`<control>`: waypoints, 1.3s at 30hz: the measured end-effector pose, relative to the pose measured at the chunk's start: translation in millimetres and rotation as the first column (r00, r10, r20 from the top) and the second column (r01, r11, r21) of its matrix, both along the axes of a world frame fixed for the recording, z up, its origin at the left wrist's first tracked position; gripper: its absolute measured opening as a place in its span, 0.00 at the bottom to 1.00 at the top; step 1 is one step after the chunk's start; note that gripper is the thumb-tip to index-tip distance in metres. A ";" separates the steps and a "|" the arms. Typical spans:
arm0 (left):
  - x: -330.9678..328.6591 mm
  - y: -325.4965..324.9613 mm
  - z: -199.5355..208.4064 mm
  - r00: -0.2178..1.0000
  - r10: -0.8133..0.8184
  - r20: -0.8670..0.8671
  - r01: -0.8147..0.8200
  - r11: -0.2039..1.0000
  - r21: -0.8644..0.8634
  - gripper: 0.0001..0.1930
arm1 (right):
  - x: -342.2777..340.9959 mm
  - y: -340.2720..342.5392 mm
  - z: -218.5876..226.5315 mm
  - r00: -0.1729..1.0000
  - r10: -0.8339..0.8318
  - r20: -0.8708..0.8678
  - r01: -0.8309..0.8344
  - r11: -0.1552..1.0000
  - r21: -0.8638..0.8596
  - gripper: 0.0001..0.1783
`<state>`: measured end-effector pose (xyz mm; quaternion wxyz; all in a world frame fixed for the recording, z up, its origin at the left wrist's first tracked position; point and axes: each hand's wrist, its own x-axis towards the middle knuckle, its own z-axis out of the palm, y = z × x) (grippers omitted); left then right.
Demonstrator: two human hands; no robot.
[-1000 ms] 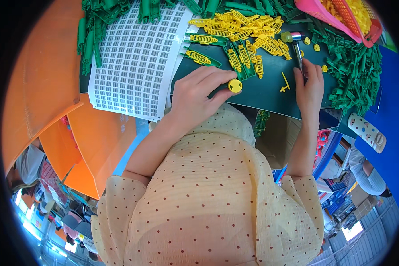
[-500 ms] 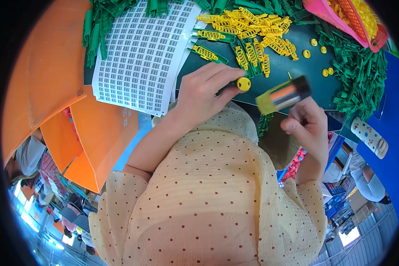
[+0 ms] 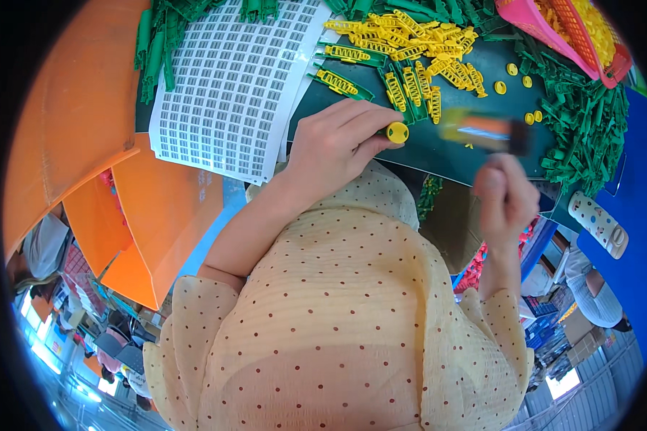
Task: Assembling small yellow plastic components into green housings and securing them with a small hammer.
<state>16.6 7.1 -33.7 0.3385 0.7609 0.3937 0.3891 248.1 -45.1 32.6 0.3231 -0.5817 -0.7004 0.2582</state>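
My left hand (image 3: 341, 140) is closed at the table's near edge. Its thumb and fingers pinch a small part topped by a round yellow cap (image 3: 397, 132); the rest of that part is hidden. A mallet (image 3: 485, 133) with a yellowish end and a black end, blurred by motion, is in my right hand (image 3: 507, 194), its head raised to the right of the cap. Beyond my left hand lie green pieces with yellow ladder-like inserts (image 3: 395, 90). Several loose yellow caps (image 3: 500, 87) are scattered farther right.
A pile of yellow inserts (image 3: 438, 43) lies at the back. Green parts (image 3: 579, 122) are heaped at the right, and more (image 3: 156, 54) at the left by printed label sheets (image 3: 230, 93). A pink basket (image 3: 546, 36) stands back right, orange bins (image 3: 133, 230) at left.
The mallet in my right hand has swung up and right, away from the cap. My left hand stays almost in place, still pinching the capped part.
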 end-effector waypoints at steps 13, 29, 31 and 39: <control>1.2 -2.5 18.5 0.966 0.063 0.251 0.035 0.929 -0.369 0.14 | 36.4 35.8 -70.5 0.859 -0.450 0.245 0.433 0.893 0.122 0.15; -9.2 2.2 28.8 0.885 -0.033 0.464 0.229 0.899 -0.373 0.18 | -28.5 15.5 -7.8 0.976 0.121 -0.181 -0.137 0.988 -0.075 0.19; -17.6 6.9 27.5 0.955 -0.058 0.290 0.142 0.950 -0.279 0.19 | -5.4 8.6 13.1 0.985 0.165 -0.043 -0.170 0.941 -0.293 0.17; -53.4 31.0 2.7 0.956 0.151 -0.250 -0.132 0.987 0.093 0.18 | 35.1 -16.5 38.6 0.955 0.176 0.240 -0.043 0.879 -0.474 0.22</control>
